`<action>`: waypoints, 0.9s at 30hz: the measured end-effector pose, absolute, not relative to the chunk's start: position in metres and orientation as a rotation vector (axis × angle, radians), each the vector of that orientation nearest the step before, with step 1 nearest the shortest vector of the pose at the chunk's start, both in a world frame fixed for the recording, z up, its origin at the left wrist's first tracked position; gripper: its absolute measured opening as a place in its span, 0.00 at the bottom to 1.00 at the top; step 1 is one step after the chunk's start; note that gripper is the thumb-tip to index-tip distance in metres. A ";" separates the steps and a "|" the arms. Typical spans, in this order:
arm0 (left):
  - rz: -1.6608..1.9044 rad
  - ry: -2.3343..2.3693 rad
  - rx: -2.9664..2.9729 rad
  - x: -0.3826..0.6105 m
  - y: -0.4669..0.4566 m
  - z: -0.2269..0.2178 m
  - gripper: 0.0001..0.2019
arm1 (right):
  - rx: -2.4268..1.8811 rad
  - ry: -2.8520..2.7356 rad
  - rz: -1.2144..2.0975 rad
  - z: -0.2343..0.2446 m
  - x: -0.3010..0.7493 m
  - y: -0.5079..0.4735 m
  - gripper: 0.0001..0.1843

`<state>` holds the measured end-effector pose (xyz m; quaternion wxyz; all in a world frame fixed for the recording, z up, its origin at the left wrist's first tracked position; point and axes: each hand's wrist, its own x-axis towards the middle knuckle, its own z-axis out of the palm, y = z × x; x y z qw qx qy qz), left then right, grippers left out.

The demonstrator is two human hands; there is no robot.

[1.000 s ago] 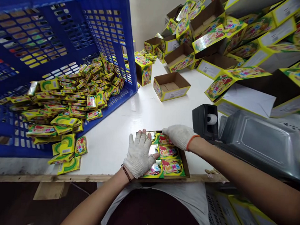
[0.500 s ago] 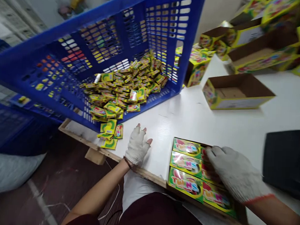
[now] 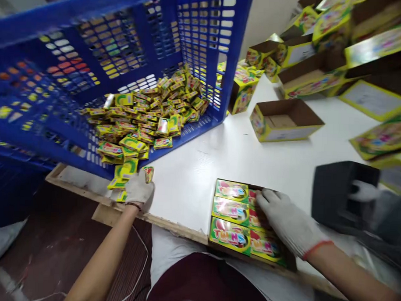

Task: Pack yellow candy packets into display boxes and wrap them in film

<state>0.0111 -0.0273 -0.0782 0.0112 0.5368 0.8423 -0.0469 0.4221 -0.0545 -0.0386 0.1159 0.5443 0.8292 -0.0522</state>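
My left hand (image 3: 139, 190), in a white knit glove, is closed on a small yellow-green candy packet (image 3: 149, 173) at the mouth of the tipped blue crate (image 3: 92, 41), among a few loose packets (image 3: 121, 176) on the white table. My right hand (image 3: 288, 221), also gloved, lies with fingers spread on the packets packed in an open carton tray (image 3: 242, 220) at the table's front edge. The tray shows rows of "TWINS" packets. A heap of the same packets (image 3: 145, 118) fills the crate's floor.
An empty open yellow carton (image 3: 285, 120) stands on the white table (image 3: 200, 168) behind the tray. Several more cartons (image 3: 322, 54) are piled at the back right. A black device (image 3: 343, 195) sits right of the tray. The table's wooden edge (image 3: 165, 221) runs along the front.
My left hand left the tray, crossed the table leftward and closed on a packet by the crate. My right hand stayed on the tray. The view swung left.
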 end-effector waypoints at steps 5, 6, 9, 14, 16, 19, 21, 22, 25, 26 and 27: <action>0.734 2.085 1.398 0.049 -0.024 -0.069 0.31 | 1.497 2.147 -0.393 -0.019 0.406 -0.040 0.23; 0.865 1.925 1.348 0.065 -0.027 -0.064 0.34 | 1.508 2.120 -0.399 -0.022 0.403 -0.042 0.24; 1.078 1.499 1.260 0.118 -0.041 -0.047 0.41 | 1.587 2.117 -0.255 -0.042 0.393 -0.062 0.30; 1.041 1.115 1.174 0.192 -0.055 -0.036 0.42 | 1.678 2.192 -0.215 -0.060 0.395 -0.081 0.31; 0.998 1.157 1.312 0.209 -0.057 -0.037 0.41 | 1.723 2.257 -0.485 -0.047 0.404 -0.077 0.28; 1.043 1.229 1.709 0.228 -0.061 -0.040 0.38 | 1.961 2.389 -1.125 -0.020 0.419 -0.074 0.22; 1.112 1.218 1.966 0.239 -0.065 -0.040 0.37 | 2.121 2.467 -1.556 -0.005 0.424 -0.075 0.24; 1.132 1.209 2.083 0.244 -0.067 -0.040 0.36 | 2.188 2.495 -1.693 0.002 0.425 -0.076 0.28; 1.058 1.135 2.398 0.253 -0.071 -0.040 0.34 | 2.308 2.491 -1.720 0.019 0.429 -0.075 0.30; 1.003 1.072 2.466 0.254 -0.072 -0.040 0.33 | 2.265 2.473 -1.668 0.024 0.432 -0.074 0.25; 0.951 0.994 2.494 0.253 -0.072 -0.039 0.33 | 2.190 2.451 -1.629 0.029 0.435 -0.072 0.20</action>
